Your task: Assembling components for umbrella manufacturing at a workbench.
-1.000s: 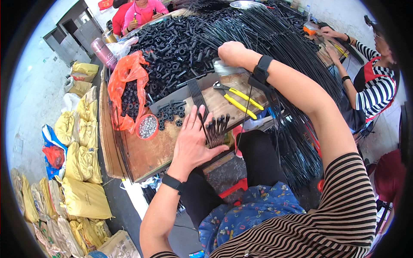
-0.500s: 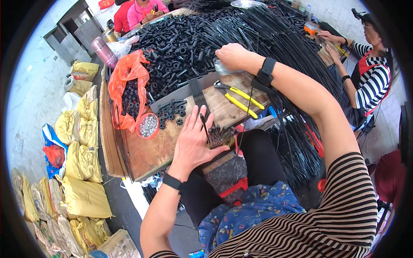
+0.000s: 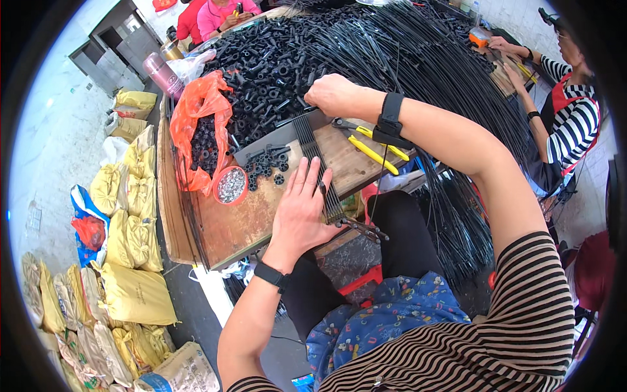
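A row of thin black rods (image 3: 316, 157) lies side by side across the near table edge, their thicker near ends jutting out over my lap. My left hand (image 3: 302, 212) rests beside and partly over them, fingers stretched out, with a small black piece at the index finger. My right hand (image 3: 334, 95) is closed above the far ends of the rods, by a grey metal strip (image 3: 271, 140); what its fingers hold is hidden. Yellow-handled pliers (image 3: 372, 154) lie right of the rods. Small black tubular fittings (image 3: 264, 160) sit left of them.
Black fittings (image 3: 261, 72) and long black rods (image 3: 418, 65) are heaped across the table (image 3: 215, 228). A red bowl (image 3: 230, 185) of small metal parts stands near an orange bag (image 3: 196, 108). A co-worker (image 3: 568, 111) sits at right; yellow sacks (image 3: 134, 291) are stacked at left.
My right hand has moved left, from beside the metal strip's right end to above the rods' far ends. The rods' near ends have gone from a bunch to a spread row jutting further out.
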Demonstrator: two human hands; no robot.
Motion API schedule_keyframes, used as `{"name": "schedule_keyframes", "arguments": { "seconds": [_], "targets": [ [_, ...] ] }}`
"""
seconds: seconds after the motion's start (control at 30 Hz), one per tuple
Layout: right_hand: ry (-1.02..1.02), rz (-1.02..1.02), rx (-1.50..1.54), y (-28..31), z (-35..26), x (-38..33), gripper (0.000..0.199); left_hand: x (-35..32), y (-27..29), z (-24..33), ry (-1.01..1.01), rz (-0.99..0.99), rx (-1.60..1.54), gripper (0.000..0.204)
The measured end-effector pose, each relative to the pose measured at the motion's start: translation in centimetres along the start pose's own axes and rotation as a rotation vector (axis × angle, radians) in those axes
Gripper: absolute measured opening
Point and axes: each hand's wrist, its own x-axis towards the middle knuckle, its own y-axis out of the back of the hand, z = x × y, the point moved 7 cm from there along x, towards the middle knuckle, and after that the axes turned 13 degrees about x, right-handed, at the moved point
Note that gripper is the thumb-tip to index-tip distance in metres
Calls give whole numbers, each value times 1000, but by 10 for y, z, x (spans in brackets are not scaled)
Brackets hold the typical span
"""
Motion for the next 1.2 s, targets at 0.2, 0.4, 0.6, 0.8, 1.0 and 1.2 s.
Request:
{"name": "schedule_keyframes", "arguments": {
  "seconds": [0.2,0.4,0.6,0.8,1.0,1.2],
  "targets": [
    [5,-14,6,-1,1,3,7,0,-1,-1,-3,-1,12,83],
    [21,11,29,-1,1,3,5,-2,-2,-2,-5,4,-5,83],
    [-10,-32,16,-5,1,5,7,-1,0,-2,1,6,-19,84],
    [10,-32,31,-8,-4,7,7,-2,0,-2,-2,0,-11,84],
    [96,60,13,-10,-7,10,7,-2,-2,-3,-1,5,-17,84],
    [169,74,91,-13,-9,10,12,-2,-3,-3,6,-1,-9,85]
  ]
}}
